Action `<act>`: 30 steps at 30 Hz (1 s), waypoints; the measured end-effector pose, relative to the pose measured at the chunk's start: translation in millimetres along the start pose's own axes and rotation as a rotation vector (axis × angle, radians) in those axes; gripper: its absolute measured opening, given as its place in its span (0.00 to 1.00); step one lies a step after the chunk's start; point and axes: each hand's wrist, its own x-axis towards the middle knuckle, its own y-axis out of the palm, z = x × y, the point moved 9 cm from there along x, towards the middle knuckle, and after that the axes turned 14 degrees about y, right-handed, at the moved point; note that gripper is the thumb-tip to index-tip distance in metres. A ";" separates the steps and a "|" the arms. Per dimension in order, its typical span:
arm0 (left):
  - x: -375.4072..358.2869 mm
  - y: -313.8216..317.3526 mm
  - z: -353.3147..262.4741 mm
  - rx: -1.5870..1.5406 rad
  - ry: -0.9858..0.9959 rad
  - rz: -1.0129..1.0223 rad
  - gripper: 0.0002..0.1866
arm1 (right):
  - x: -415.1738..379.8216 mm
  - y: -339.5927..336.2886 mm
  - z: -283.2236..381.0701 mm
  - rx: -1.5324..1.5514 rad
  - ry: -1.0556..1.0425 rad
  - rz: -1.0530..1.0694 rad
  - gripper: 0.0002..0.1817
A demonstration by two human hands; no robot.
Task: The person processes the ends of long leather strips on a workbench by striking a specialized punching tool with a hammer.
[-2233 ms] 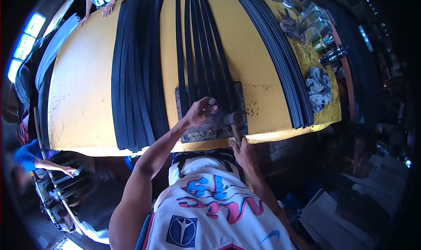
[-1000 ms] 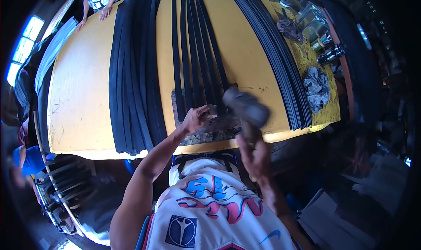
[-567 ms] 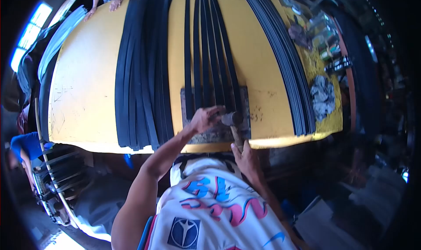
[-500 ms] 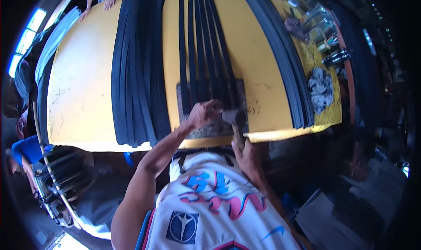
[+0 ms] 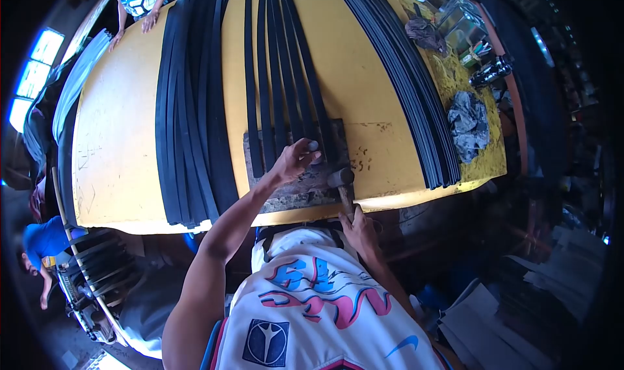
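Observation:
My left hand (image 5: 292,163) is closed around a short metal cylinder, probably a punch (image 5: 312,146), whose round grey end points up at me. It is over a dark, worn board (image 5: 286,202) at the table's near edge. Several narrow black strips (image 5: 276,90) run from the far side onto this board, their ends beside and under my left hand. My right hand (image 5: 361,229) grips the wooden handle of a hammer (image 5: 340,178). The hammer's blunt head is just right of my left hand, apart from the punch. The punch's lower end is hidden.
The yellow table (image 5: 123,142) carries a thick pile of black strips (image 5: 188,110) to the left and a neat stack of strips (image 5: 409,97) to the right. A crumpled grey cloth (image 5: 468,126) lies at the right edge. One person's hands (image 5: 149,22) rest at the far left; another person in blue (image 5: 49,230) bends at lower left.
The view has shifted, so the table items appear further left. My left hand has moved slightly right across the board, with the punch now plainly visible. The hammer remains beside it.

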 end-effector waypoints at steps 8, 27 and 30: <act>-1.0 4.4 -5.4 0.043 0.026 0.026 0.19 | 3.3 -2.5 -2.4 -0.023 -0.042 0.005 0.26; -4.2 3.5 -12.3 0.024 0.082 0.019 0.14 | 3.4 -1.9 -4.4 -0.068 0.006 0.014 0.28; -4.7 2.9 -14.1 0.026 0.088 0.011 0.13 | 2.4 -3.0 -2.7 -0.073 0.030 0.028 0.28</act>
